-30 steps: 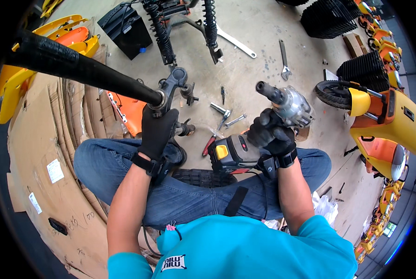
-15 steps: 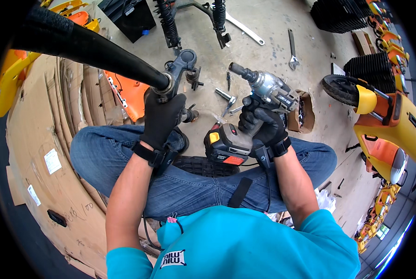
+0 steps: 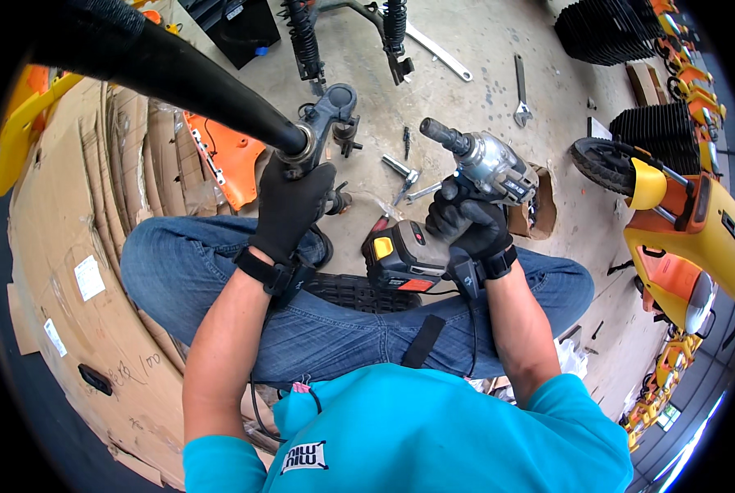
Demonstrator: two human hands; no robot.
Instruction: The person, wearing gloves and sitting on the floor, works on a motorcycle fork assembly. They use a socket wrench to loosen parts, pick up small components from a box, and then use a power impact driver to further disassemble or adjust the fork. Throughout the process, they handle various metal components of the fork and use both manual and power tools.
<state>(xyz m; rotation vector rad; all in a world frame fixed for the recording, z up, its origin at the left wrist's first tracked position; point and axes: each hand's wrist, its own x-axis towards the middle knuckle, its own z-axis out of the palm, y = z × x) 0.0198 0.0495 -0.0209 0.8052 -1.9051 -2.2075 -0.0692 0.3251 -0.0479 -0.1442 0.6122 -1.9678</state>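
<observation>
My left hand (image 3: 292, 205), in a black glove, is closed round the metal fork clamp (image 3: 328, 108) just below the end of a thick black tube (image 3: 187, 74). That tube slants up and away to the upper left. My right hand (image 3: 470, 222), gloved too, grips the handle of a cordless impact wrench (image 3: 495, 164). The wrench's socket points up and left toward the fork clamp, with a gap between them. Its battery pack (image 3: 408, 256), black with a yellow patch, hangs above my crossed legs. Beside the clamp, a dark bolt-like part (image 3: 339, 200) shows next to my left glove.
Flattened cardboard (image 3: 47, 246) lies at the left, with an orange panel (image 3: 228, 160) beside it. On the floor ahead are an adjustable wrench (image 3: 522, 92), a long silver bar (image 3: 437, 53) and a T-shaped tool (image 3: 402, 172). A yellow scooter (image 3: 696, 222) stands right; a black battery (image 3: 236, 37) sits far left.
The impact wrench has shifted slightly right and its socket end has dropped a little. The black tube and clamp have moved slightly to the right. Both hands keep their grip.
</observation>
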